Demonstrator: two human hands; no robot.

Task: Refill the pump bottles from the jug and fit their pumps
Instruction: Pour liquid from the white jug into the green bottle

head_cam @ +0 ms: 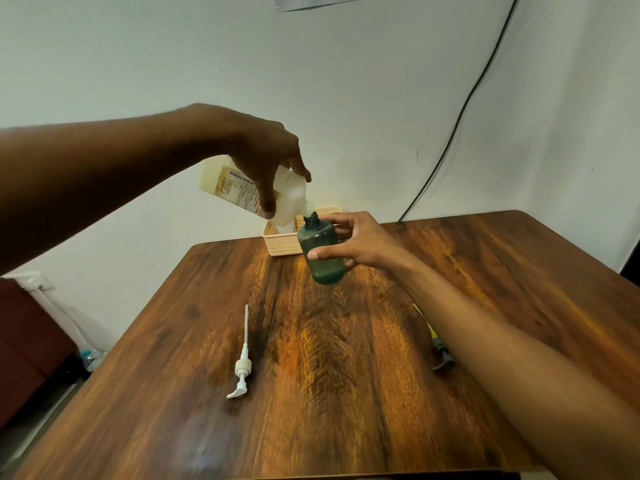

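My left hand (266,157) grips a white jug (239,190) with a printed label, tipped so its spout meets the open neck of a dark green pump bottle (322,252). My right hand (360,242) holds that bottle by its side, lifted just above the wooden table (346,375) and leaning slightly. A white pump (242,358) with its long tube lies flat on the table at the left. A dark pump (440,356) with a yellowish tube lies at the right, partly hidden behind my right forearm.
A small cream plastic basket (277,242) stands at the table's far edge behind the bottle. A black cable (460,116) runs down the white wall to the table's back. A dark red piece of furniture (27,341) sits left of the table.
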